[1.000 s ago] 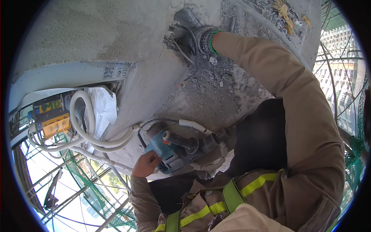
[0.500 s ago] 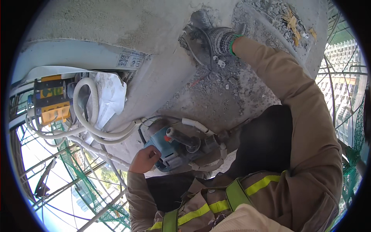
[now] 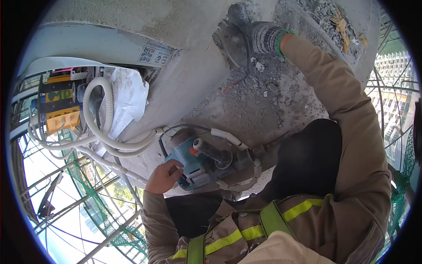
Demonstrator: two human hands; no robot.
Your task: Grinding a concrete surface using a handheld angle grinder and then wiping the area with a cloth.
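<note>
My bare left hand point(image 3: 163, 177) is closed at the rear handle of a blue rotary hammer point(image 3: 187, 159), its fingers curled round. The tool lies on its side on the dusty concrete before my knees, its black side handle point(image 3: 210, 150) pointing up. My right hand point(image 3: 265, 38), in a grey knitted glove with a green cuff, reaches far forward to a rough hole point(image 3: 231, 42) broken into the concrete. A dark, dusty curved piece point(image 3: 237, 44) sits in the hole beside the glove. My right fingertips are hidden there.
Concrete rubble point(image 3: 263, 83) covers the ledge below the hole, with more debris point(image 3: 334, 26) at far right. A white corrugated hose point(image 3: 107, 132) loops at left by yellow-black equipment point(image 3: 61, 101) and a torn white sheet point(image 3: 127, 94). Scaffold poles and green netting point(image 3: 94, 198) border the drop.
The view has shifted slightly, so most things sit a little further right. Both hands stay at the same places, the left at the rotary hammer and the right at the hole.
</note>
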